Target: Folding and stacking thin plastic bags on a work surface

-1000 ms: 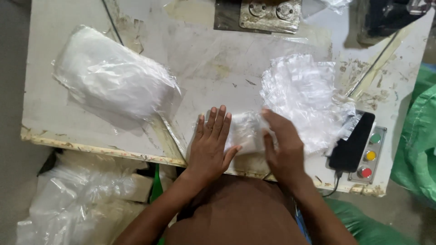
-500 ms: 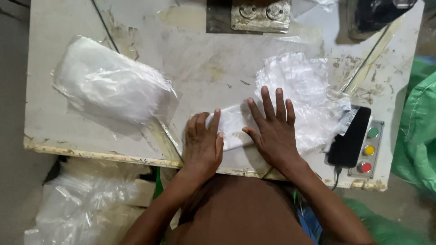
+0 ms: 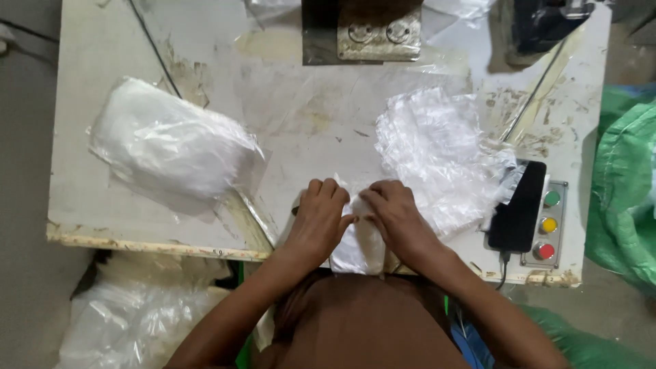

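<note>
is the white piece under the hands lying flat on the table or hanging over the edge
Hanging over: the white piece droops past the table edge, gripped by the left hand and right hand.

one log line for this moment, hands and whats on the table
left hand: on white folded piece | right hand: on same piece | left: filled clear bag | right: clear bag stack, phone

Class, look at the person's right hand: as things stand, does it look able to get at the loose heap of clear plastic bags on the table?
Probably yes. The right hand rests on a white folded piece at the table's near edge, and the heap of clear bags lies just beyond its fingers with nothing between.
</note>
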